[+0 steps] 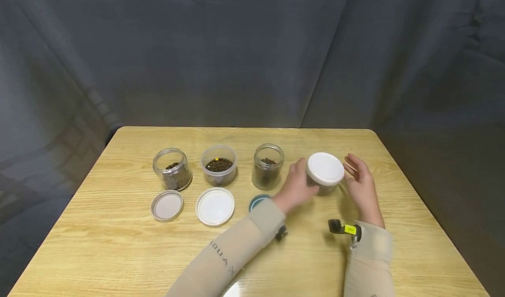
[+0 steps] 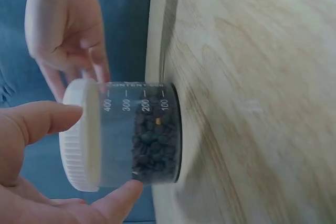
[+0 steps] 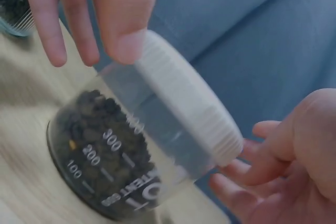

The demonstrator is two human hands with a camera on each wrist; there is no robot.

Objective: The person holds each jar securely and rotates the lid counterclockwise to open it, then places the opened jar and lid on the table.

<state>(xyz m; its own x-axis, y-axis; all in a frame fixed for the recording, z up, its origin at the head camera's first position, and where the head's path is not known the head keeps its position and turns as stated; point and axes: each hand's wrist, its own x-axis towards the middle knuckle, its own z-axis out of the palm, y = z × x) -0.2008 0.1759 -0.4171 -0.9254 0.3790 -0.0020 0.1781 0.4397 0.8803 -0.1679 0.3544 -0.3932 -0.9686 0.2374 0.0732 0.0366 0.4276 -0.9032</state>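
Note:
A clear plastic jar (image 2: 152,145) with a white ribbed screw lid (image 1: 325,169) is at the right of the table, partly filled with small dark pellets and marked with a printed scale. My left hand (image 1: 297,187) holds it from the left, thumb on the lid's edge and a finger against the lower side. On the other side my right hand (image 1: 360,189) has its fingers loosely bent, fingertips right at the lid's rim. To the left stands a lidless glass jar (image 1: 266,174) of similar pellets; a teal lid (image 1: 257,199) in front is partly hidden by my left arm.
Further left are a lidless plastic tub (image 1: 219,178) and a short glass jar (image 1: 173,178), both with dark pellets. Before them lie a white lid (image 1: 215,207) and a smaller pale lid (image 1: 167,205). A dark curtain (image 1: 236,60) hangs behind the wooden table (image 1: 118,253).

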